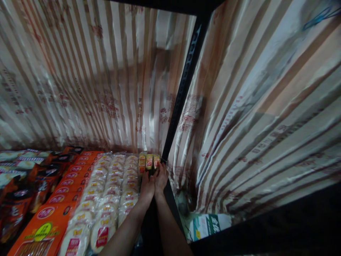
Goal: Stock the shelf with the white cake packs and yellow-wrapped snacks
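Several small yellow-and-red packets [149,161] stand side by side at the far right end of the shelf, close to the black upright post. My left hand [147,185] is closed at the front of these packets, its fingers bent and partly hidden. Right beside it, my right hand [161,179] has its fingers curled against the rightmost packet, near the foot of the post. The two hands almost touch. Left of them run rows of clear-wrapped, round pale cakes or crackers [130,177] with red-and-yellow labels.
Orange packs [44,227] and dark orange-black bags [44,185] fill the shelf farther left. The black perforated post [183,81] rises at the shelf corner. Striped, printed plastic sheeting [106,89] hangs behind. A white-and-green package [205,225] lies low to the right.
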Demonstrator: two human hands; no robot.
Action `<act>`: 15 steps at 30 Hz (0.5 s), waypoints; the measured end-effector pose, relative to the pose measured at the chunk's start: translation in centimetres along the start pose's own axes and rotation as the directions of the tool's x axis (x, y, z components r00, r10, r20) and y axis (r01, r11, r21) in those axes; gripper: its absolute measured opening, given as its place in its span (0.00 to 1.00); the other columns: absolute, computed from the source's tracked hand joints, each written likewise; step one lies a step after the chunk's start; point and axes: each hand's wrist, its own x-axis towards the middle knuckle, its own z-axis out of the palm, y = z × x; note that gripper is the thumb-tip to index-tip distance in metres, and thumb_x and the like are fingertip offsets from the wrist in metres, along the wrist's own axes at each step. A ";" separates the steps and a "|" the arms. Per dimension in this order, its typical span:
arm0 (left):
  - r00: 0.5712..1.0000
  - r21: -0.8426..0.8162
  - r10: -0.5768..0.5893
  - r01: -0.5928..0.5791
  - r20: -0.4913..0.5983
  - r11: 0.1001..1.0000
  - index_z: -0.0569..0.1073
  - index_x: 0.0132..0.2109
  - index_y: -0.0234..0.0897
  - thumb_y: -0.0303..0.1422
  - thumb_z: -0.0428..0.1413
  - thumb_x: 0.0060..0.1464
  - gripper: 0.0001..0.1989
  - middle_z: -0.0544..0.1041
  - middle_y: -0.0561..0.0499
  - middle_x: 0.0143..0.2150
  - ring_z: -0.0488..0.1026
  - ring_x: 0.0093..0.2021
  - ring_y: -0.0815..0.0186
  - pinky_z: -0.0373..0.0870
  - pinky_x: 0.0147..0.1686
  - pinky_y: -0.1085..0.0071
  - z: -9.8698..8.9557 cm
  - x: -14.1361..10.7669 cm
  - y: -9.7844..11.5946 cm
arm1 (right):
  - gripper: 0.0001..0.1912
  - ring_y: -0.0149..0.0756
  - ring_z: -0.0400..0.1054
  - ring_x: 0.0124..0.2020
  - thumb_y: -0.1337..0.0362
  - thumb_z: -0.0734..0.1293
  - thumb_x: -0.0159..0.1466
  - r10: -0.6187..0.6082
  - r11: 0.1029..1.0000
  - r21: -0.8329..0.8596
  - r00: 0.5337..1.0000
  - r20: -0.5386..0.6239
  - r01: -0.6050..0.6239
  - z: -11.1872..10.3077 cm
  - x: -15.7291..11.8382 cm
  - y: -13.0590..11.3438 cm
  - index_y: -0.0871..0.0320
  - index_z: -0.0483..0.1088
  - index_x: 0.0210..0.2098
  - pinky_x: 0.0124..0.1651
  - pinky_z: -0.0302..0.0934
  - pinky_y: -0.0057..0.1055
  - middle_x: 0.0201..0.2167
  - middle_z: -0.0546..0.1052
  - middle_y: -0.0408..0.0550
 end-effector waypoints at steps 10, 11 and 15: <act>1.000 0.022 -0.003 0.003 -0.006 1.000 0.60 0.60 0.22 0.28 0.42 0.59 0.23 0.58 0.36 0.64 0.52 0.65 0.63 0.49 0.63 0.70 0.1 0.2 0.1 | 0.23 0.42 0.62 0.51 0.69 0.54 0.58 -0.015 0.995 0.100 0.994 0.112 0.003 1.1 -0.2 1.0 0.61 0.71 0.49 0.53 0.58 0.41 0.52 0.71 0.56; 1.000 0.021 0.002 -0.002 -0.001 1.000 0.59 0.60 0.22 0.28 0.42 0.59 0.24 0.57 0.36 0.65 0.52 0.65 0.63 0.49 0.63 0.70 0.1 0.1 0.1 | 0.23 0.42 0.62 0.51 0.69 0.55 0.58 -0.011 0.995 0.105 0.994 0.110 -0.001 1.1 -0.2 0.9 0.61 0.71 0.49 0.53 0.58 0.41 0.52 0.71 0.56; 1.000 0.020 0.016 -0.016 -0.007 1.000 0.60 0.60 0.23 0.29 0.41 0.59 0.23 0.58 0.37 0.64 0.53 0.65 0.62 0.49 0.63 0.68 0.2 0.1 0.1 | 0.24 0.42 0.62 0.52 0.70 0.55 0.56 -0.014 0.994 0.112 0.992 0.122 0.001 0.9 -0.3 1.0 0.59 0.71 0.49 0.53 0.58 0.40 0.52 0.71 0.54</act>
